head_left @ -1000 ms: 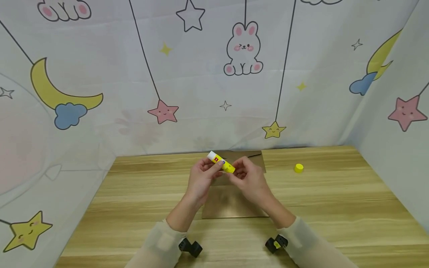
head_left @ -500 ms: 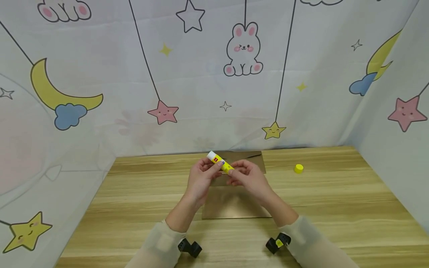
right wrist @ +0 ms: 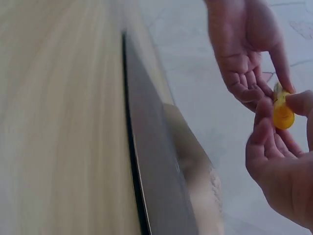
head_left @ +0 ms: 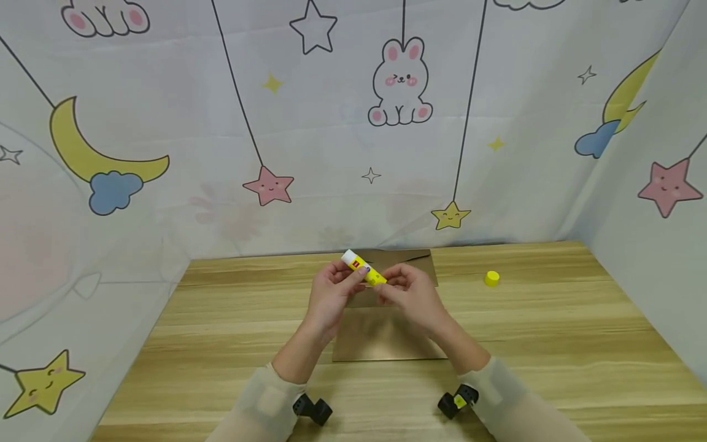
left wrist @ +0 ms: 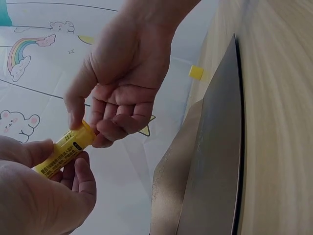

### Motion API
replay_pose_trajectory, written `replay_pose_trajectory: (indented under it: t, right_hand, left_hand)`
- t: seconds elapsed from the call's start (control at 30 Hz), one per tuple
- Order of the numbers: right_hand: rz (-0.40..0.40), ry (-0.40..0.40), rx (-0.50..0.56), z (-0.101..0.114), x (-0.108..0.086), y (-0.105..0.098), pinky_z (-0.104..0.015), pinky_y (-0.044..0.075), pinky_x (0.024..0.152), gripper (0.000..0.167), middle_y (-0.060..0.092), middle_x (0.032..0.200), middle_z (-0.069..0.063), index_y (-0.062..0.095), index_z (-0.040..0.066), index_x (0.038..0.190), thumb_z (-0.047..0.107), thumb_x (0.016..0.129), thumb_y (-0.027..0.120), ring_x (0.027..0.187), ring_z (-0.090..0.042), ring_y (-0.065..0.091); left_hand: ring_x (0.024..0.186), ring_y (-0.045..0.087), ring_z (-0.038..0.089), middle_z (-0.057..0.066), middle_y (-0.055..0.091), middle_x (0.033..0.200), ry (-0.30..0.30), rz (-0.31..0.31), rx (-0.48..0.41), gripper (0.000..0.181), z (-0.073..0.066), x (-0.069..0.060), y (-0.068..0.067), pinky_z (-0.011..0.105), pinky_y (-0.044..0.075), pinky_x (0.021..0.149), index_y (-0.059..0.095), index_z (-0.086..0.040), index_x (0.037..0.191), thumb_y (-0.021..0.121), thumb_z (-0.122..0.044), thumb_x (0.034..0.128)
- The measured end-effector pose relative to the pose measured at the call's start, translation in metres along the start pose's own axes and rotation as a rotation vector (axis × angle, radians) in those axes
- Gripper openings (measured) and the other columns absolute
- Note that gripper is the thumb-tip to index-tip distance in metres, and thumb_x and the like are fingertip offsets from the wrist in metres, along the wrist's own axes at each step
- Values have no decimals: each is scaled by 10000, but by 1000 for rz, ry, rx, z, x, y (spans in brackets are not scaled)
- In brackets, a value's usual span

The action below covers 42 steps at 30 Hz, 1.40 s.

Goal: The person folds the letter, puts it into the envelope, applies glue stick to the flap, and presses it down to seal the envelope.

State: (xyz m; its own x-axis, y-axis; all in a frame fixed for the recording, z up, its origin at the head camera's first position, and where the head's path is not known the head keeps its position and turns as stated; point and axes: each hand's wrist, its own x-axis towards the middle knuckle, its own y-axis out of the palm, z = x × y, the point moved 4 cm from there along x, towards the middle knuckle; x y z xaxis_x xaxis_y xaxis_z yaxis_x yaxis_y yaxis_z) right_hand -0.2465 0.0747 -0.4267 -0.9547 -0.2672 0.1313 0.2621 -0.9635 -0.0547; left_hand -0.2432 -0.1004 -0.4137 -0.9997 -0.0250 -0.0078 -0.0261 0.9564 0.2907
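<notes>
A yellow glue stick [head_left: 365, 268] with a white upper end is held slantwise above the table. My left hand [head_left: 331, 301] grips its barrel between thumb and fingers. At the lower yellow end, my right hand [head_left: 414, 298] pinches the base with thumb and index finger; in the left wrist view the right hand's other fingers curl loosely below. The right wrist view shows the rounded yellow base [right wrist: 283, 117] between the fingertips. Beneath both hands lies a brown envelope [head_left: 381, 337] with its flap [head_left: 420, 264] folded out toward the wall, partly hidden by the hands.
A yellow cap [head_left: 492, 278] stands on the wooden table [head_left: 552, 344] to the right of the envelope. Behind the table hangs a white cloth [head_left: 331, 123] printed with stars, moons and a rabbit.
My right hand's thumb has shifted over the glue stick's base and then slightly back. The left hand and the glue stick have stayed in almost the same place.
</notes>
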Motion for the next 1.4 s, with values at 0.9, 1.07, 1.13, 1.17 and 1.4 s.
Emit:
replay_pose_trajectory:
  t: [0.9,1.07,1.13,1.17,1.4]
  right_hand:
    - [15,76,104,-4,2,1,-331,624,800,197,724,993,-182,634,-16,1160,80,1012,720,826,-212,725]
    - [86,304,446,-14,3,3,-275,603,810,182,718,967,-101,638,-22,1139,146,1078,606,851,-153,697]
    - [101,324,474,-14,2,3,-266,599,806,187,720,972,-99,632,-14,1136,162,1086,595,860,-154,703]
    - [102,313,459,-14,2,3,-271,600,808,189,718,987,-113,623,-12,1146,165,1087,598,866,-164,710]
    - [-28,-52,-106,5,-2,2,-310,617,779,381,693,1057,-130,568,2,1237,78,950,807,890,-222,719]
  left_hand:
    - [924,696,172,96,713,1025,1,15,19,250,0,0,-1,304,600,843,625,25,1151,776,-77,979]
    - [915,681,158,77,709,1008,8,24,23,247,-2,-2,1,285,598,823,625,31,1147,775,-54,970]
    - [912,676,155,75,708,1001,13,26,26,249,-3,-3,1,281,597,818,623,38,1147,773,-52,971]
    - [909,677,156,76,710,997,15,25,29,249,-4,-3,1,283,595,816,624,42,1148,772,-54,972]
    - [936,695,171,92,711,1031,3,13,39,282,-3,-2,-2,297,590,840,628,43,1176,778,-98,983]
